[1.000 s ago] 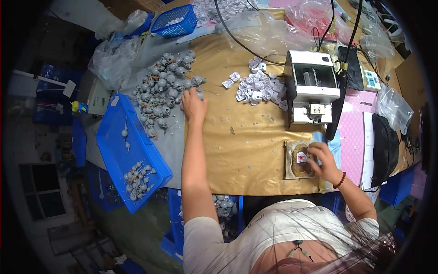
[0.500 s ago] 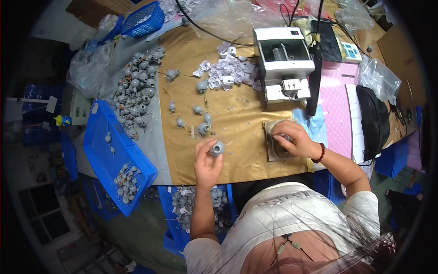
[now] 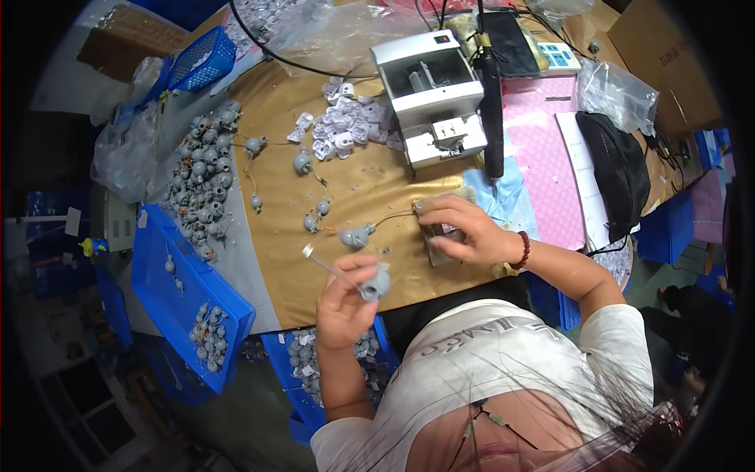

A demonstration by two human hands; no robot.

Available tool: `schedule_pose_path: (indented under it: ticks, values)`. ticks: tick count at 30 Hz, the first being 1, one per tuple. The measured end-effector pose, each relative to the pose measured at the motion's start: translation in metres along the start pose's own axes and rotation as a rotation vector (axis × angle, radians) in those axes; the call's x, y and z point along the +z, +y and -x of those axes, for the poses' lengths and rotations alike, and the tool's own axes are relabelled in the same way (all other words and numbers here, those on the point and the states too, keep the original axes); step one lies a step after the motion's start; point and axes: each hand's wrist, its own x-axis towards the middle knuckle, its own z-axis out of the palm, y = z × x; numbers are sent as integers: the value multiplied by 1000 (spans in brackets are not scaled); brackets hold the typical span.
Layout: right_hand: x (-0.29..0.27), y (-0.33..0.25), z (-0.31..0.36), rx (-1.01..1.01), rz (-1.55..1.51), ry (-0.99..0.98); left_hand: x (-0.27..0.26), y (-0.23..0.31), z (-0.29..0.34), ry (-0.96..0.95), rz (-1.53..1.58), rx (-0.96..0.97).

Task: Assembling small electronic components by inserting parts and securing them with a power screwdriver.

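Observation:
My left hand (image 3: 344, 311) is closed around a grey, rounded, hollow lamp-holder-like part (image 3: 376, 285), its opening toward me. A thin pale strand with a white tip (image 3: 307, 251) sticks out to the left from its fingers, slightly blurred. My right hand (image 3: 476, 230) hovers with bent fingers over a small square tray (image 3: 431, 253); thumb and forefinger are apart. The hand hides most of what lies inside. Between the hands rests another grey part (image 3: 356, 237), and its wire (image 3: 393, 215) runs to the tray's edge beside my right fingertips.
A heap of grey parts (image 3: 200, 169) lies left of the gold cloth, above a blue tray (image 3: 149, 267). White plastic pieces (image 3: 350, 130) sit by a white machine (image 3: 432, 94). A dark rod-shaped tool (image 3: 491, 118) hangs beside it. Another blue bin (image 3: 295, 397) stands below the table edge.
The view has shifted. A wired grey part has come rightward between my hands, its wire now stretching to the tray. My left hand has turned and lowered slightly; my right fingers have spread.

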Motion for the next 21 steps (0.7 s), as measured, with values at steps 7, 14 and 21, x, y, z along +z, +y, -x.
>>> schedule_pose_path:
  ticks: [7,14,21]
  values:
    - [-17,-23,-25,-108,-127,-137,33,0,-20,-115,271,-15]
    - [-22,-8,20,507,-748,-7,55,-55,-18,-59,584,-222]
    - [-22,16,45,126,102,-30,82,-102,-7,101,281,-443]
